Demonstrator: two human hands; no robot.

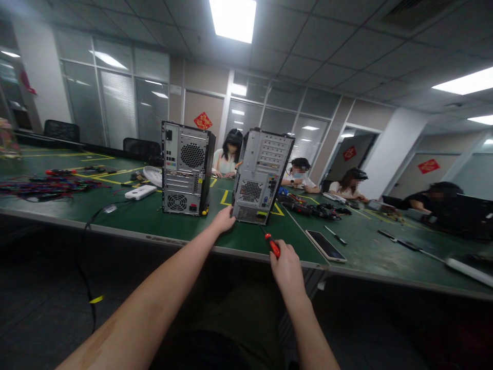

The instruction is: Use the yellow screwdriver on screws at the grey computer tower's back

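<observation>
Two computer cases stand on the green table with their rear panels toward me. My left hand (224, 220) grips the lower left edge of the right-hand computer case (264, 174), its fingers partly hidden by the case. In my right hand (288, 264), fingers wrapped round the handle, is a red screwdriver (272, 245). Its thin shaft points up toward the bottom of that case; whether the tip touches anything I cannot tell. To the left, apart from both hands, stands the other computer case (185, 169), with a fan grille and ports on its back.
Left on the table (134, 226) lie a white power strip (140, 192), a white basket (153, 176) and a tangle of cables (50, 185). Right are a phone (325, 245), a small screwdriver (335, 235) and black cables (319, 209). Several people sit across the table.
</observation>
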